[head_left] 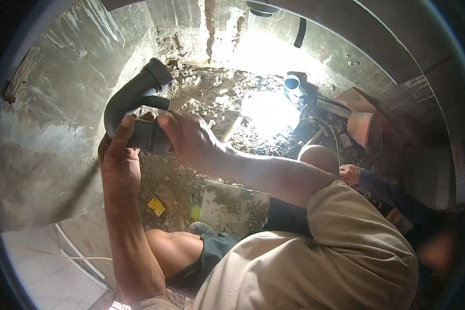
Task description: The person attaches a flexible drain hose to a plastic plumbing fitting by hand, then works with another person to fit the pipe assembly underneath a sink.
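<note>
Up at the left I hold a curved dark grey plastic drain trap (pixel 120 103) off the ground, its bend turned upward and a short side stub pointing right. My left hand (pixel 120 157) is wrapped round it from below, with the thumb on the lower straight part. From the other side, my right hand (pixel 188 137) grips the right end of that grey collar (pixel 149 136). The fingers behind the pipe are partly hidden, and I cannot tell whether the collar is a separate piece.
Rubble covers the floor (pixel 217 98). A pipe end (pixel 292 82) rises beyond, beside a broken terracotta pipe (pixel 364 129). A small yellow packet (pixel 156 206) lies below my hands. At right is another person's hand (pixel 350 174). A concrete wall (pixel 46 129) stands at left.
</note>
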Motion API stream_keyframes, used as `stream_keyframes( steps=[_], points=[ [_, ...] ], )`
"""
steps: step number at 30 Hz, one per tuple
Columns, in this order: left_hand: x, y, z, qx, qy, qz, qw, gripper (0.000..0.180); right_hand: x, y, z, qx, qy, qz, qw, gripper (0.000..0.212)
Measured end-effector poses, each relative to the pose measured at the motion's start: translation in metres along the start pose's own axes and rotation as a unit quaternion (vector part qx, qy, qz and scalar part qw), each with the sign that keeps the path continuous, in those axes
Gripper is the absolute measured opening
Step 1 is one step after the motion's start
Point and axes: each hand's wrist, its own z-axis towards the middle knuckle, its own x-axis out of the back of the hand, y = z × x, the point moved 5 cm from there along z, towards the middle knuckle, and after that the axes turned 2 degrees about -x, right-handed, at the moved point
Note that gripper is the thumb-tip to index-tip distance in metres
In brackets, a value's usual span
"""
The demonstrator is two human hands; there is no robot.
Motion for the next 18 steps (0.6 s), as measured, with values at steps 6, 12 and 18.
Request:
stream_keyframes(
  steps=[6,12,18],
  points=[
    [0.004,-0.007,-0.007,0.041,0.075,0.062,0.994,0.041,-0.012,0.015,-0.009,-0.07,-0.03,0.105,0.992,0.064],
    [0.004,-0.017,-0.005,0.042,0.068,0.05,0.996,0.041,-0.027,0.044,-0.007,-0.356,-0.213,0.351,0.839,0.055],
    [0.047,-0.027,0.01,0.069,0.135,0.074,0.986,0.054,-0.008,0.162,0.007,-0.34,-0.12,0.123,0.925,0.037]
  ],
)
